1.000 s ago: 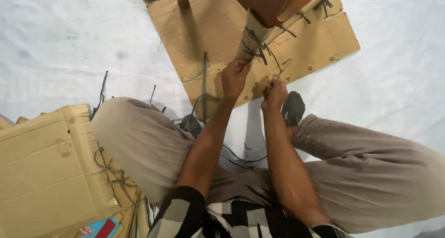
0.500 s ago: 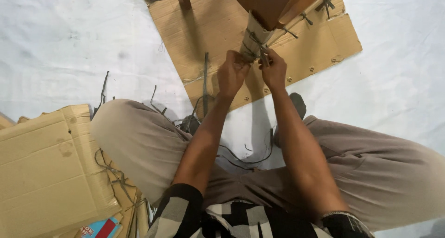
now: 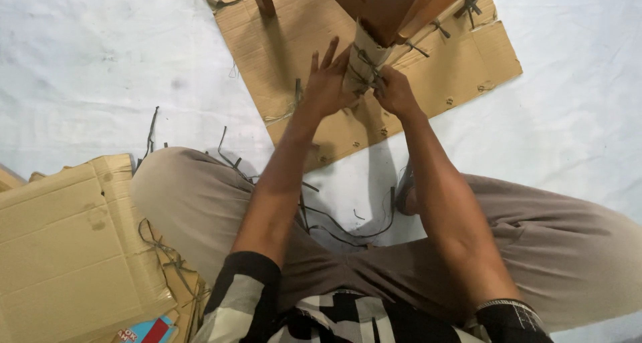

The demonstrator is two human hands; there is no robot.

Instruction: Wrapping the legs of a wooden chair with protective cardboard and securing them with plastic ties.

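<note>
Under both hands flat cardboard (image 3: 428,82), between them wrapped leg (image 3: 362,61), left hand (image 3: 326,83) spread open against leg's left side, right hand (image 3: 394,92) closed, pinching dark string (image 3: 368,63) on leg's right.

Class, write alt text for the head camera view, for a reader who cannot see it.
Seen from above, a seated person's left hand and right hand press on either side of a cardboard-wrapped wooden furniture leg bound with dark cord. It stands on a flat cardboard sheet over white floor.
</note>
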